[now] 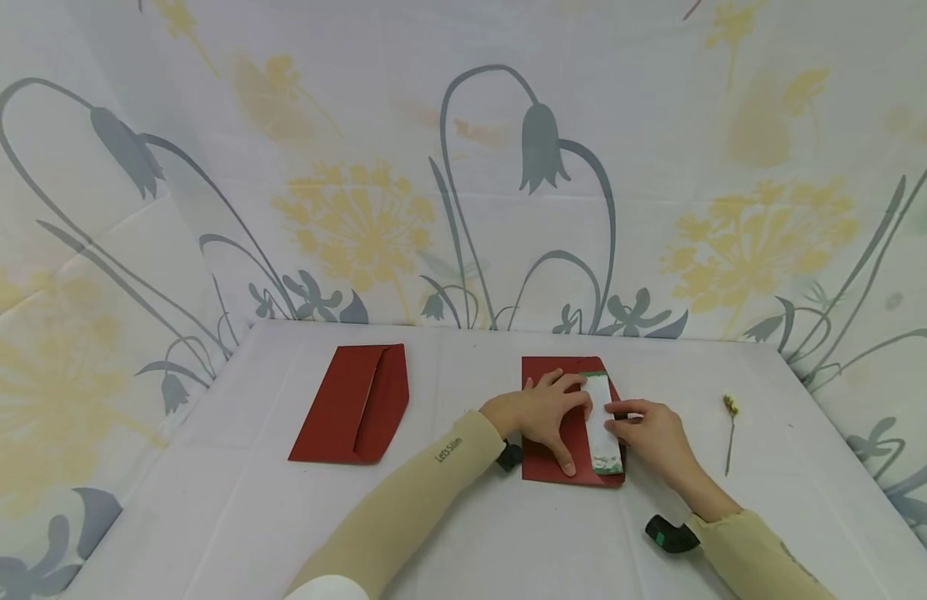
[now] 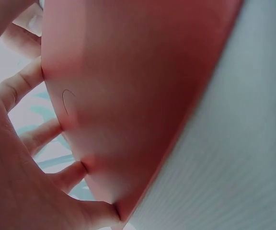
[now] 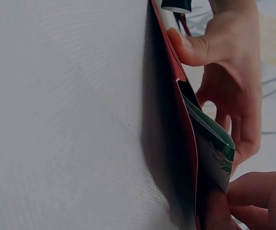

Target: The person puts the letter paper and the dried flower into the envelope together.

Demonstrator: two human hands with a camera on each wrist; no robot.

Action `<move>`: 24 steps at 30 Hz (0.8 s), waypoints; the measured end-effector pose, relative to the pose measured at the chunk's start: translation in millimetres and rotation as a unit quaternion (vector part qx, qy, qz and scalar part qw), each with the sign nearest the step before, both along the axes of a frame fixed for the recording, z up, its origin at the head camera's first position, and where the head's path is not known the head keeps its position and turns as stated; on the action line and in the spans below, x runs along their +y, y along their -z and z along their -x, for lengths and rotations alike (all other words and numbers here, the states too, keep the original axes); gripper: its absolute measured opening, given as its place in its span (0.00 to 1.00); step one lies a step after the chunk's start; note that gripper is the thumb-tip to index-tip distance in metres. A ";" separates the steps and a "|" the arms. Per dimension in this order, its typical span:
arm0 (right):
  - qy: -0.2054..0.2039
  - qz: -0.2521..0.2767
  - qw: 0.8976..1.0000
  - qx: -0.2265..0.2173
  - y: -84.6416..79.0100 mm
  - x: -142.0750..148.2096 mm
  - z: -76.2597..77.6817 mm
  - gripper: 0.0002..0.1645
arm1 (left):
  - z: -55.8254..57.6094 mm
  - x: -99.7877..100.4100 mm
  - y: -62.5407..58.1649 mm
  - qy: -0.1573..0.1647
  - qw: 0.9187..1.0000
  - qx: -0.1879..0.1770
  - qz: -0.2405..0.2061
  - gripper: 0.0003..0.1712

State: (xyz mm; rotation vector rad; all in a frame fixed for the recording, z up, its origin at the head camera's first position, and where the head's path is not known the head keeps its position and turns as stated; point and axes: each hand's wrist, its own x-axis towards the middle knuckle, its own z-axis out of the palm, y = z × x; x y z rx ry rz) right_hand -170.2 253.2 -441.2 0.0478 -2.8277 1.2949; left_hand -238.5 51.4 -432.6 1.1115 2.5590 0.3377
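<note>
My left hand (image 1: 546, 412) lies with fingers spread over a red envelope (image 1: 542, 462), its thumb pressing near the lower edge. On the envelope's right side sits a white folded card (image 1: 600, 417) with green-patterned ends. Thumb and fingers of my right hand (image 1: 654, 437) pinch the card's right edge. In the right wrist view the folded card (image 3: 219, 151) stands out from the envelope's open side, tilted away from the red panel (image 3: 188, 129). The left fingertips (image 2: 30, 72) touch the red surface in the left wrist view; the rest of the card is hidden there.
Another red envelope (image 1: 336, 408) lies to the left with its flap side open. A small dried flower stem (image 1: 729, 433) with a yellow head lies to the right. Black wrist devices (image 1: 669, 535) sit under both wrists. A floral-printed cloth (image 1: 493, 208) hangs behind the white tabletop (image 1: 208, 525).
</note>
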 end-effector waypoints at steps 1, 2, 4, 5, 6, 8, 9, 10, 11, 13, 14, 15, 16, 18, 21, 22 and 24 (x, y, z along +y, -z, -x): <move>0.001 0.004 1.000 -0.005 1.1 -0.3 0.6 0.18 | -0.1 0.2 0.4 0.001 1.000 0.001 0.003 0.41; 0.001 0.009 1.000 -0.009 2.3 -0.6 1.2 0.18 | -0.2 0.3 0.8 0.002 1.000 0.003 0.006 0.41; 0.002 0.018 1.000 -0.019 4.5 -1.5 2.0 0.18 | -0.6 0.3 1.4 0.002 1.000 0.005 0.010 0.41; 0.003 0.020 1.000 -0.023 5.5 -1.8 2.4 0.18 | -0.9 0.3 1.7 0.003 1.000 0.005 0.011 0.41; 0.004 0.024 0.999 -0.026 6.2 -2.2 2.6 0.19 | -1.2 0.2 1.8 0.003 1.000 0.006 0.012 0.41; 0.005 0.026 0.999 -0.029 7.2 -2.7 3.0 0.19 | -1.6 0.2 1.8 0.005 1.000 0.010 0.014 0.41; 0.005 0.027 0.999 -0.030 7.4 -2.7 3.2 0.19 | -1.7 0.2 1.8 0.005 1.000 0.012 0.014 0.42; 0.005 0.026 0.999 -0.030 7.4 -2.6 3.4 0.18 | -1.9 0.0 1.4 0.006 1.000 0.013 0.014 0.42; 0.005 0.027 0.999 -0.030 7.5 -2.5 3.7 0.18 | -1.9 0.1 1.2 0.006 1.000 0.015 0.015 0.42; 0.003 0.029 0.999 -0.029 7.8 -2.5 4.8 0.19 | -1.7 0.2 0.6 0.005 1.000 0.018 0.012 0.42; 0.002 0.030 0.999 -0.026 7.9 -2.8 5.5 0.18 | -1.6 0.1 0.0 0.006 1.000 0.022 0.011 0.43; 0.001 0.030 0.999 -0.024 8.0 -3.2 6.2 0.18 | -1.5 0.0 -0.7 0.008 1.000 0.026 0.009 0.43; 0.000 0.033 0.999 -0.022 8.2 -3.9 6.9 0.18 | -1.5 -0.1 -1.4 0.009 0.999 0.029 0.008 0.43; -0.002 0.039 0.999 -0.020 8.4 -6.1 8.0 0.19 | -1.3 -0.4 -2.5 0.012 0.999 0.037 0.007 0.44; -0.003 0.047 0.999 -0.024 8.7 -9.9 8.6 0.20 | -1.8 -1.0 -3.4 0.014 0.999 0.041 0.008 0.45; -0.004 0.051 0.998 -0.027 8.7 -11.0 8.6 0.20 | -1.9 -1.1 -3.4 0.013 0.999 0.041 0.007 0.45; -0.004 0.053 0.998 -0.030 8.7 -12.9 8.8 0.21 | -2.2 -1.4 -3.2 0.011 0.999 0.041 0.005 0.45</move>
